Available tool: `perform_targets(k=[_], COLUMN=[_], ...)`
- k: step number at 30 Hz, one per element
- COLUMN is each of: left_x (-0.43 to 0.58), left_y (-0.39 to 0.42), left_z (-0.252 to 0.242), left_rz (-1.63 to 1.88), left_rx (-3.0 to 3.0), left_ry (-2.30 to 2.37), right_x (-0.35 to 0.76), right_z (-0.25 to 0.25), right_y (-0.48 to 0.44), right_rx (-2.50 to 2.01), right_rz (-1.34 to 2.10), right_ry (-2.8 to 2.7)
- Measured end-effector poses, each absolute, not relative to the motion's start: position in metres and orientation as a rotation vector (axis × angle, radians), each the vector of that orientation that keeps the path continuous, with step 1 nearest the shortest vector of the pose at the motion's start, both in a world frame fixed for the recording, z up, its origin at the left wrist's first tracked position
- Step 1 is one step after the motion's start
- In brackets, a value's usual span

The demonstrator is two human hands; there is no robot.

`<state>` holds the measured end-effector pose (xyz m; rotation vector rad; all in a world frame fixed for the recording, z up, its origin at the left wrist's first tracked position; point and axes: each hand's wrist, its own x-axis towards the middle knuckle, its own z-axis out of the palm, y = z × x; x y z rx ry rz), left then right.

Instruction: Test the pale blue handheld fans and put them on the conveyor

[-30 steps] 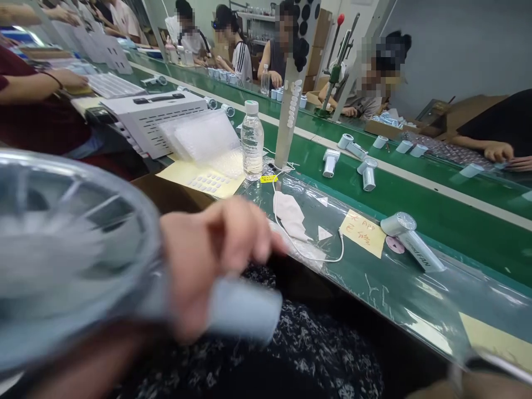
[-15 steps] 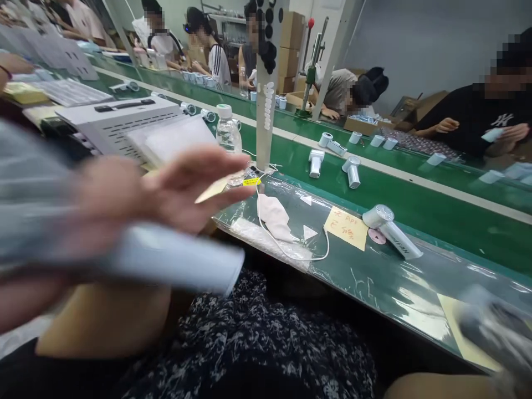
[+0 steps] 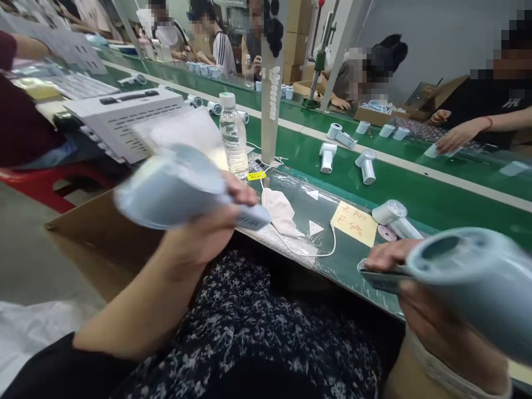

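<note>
My left hand point(image 3: 203, 235) is wrapped around the handle of a light blue handheld fan point(image 3: 174, 188), shaped like a hair dryer. Its wide head points left and is blurred. At the right, my right hand point(image 3: 432, 310) grips a second light blue handheld fan point(image 3: 490, 277) by its handle, the round open end facing up and left. Behind that hand, a silvery fan point(image 3: 390, 212) lies on the bench, partly hidden by it. A yellow note point(image 3: 355, 223) with red handwriting is beside it.
A white cable point(image 3: 299, 252) and a pale cloth point(image 3: 279, 213) lie in front of a water bottle point(image 3: 233, 136) and a post point(image 3: 272, 111). More fans point(image 3: 328, 157) rest on the green conveyor point(image 3: 415, 183). A white vented case point(image 3: 133, 124) stands left. Co-workers sit across the line.
My left hand, earlier blurred with spread fingers, now grips a fan by its handle at centre left. My right hand has come up into view with another fan.
</note>
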<state>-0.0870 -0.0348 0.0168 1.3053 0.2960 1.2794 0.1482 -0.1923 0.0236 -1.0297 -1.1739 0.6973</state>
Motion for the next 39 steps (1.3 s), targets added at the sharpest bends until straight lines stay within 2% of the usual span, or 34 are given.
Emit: perform_targets(k=[4,10,16,20,24,34,39], left_x=[-0.102,-0.089,-0.078,-0.071,-0.067,-0.061,-0.057], left_y=[-0.017,-0.014,-0.053,-0.073,-0.081,-0.090,-0.092], left_z=[0.041,0.019,-0.009,-0.025,-0.025,-0.020,-0.025], left_rz=[1.356,1.341,0.562,0.384,0.441,0.858,1.006], left_rx=[1.480,1.428,0.927,0.724,0.752,1.094,1.337], left_ry=[0.022,0.132,0.423,0.526,0.522,0.600,0.636], right_x=[0.153,0.152,0.136,0.108,0.086,0.070,0.057], right_z=[0.043,0.050,0.000,-0.035,-0.040,-0.051,-0.060], right_y=[-0.194,-0.187,-0.165,-0.160,-0.165,-0.163,-0.169], right_rx=[-1.023,-1.077,-1.076,-1.140,-1.061,-1.090,-1.031], right_rz=[0.501,0.540,1.001,1.373,1.493,1.267,1.319], right_ry=[-1.054,-0.908,-0.544,-0.333,-0.428,-0.468,-0.786])
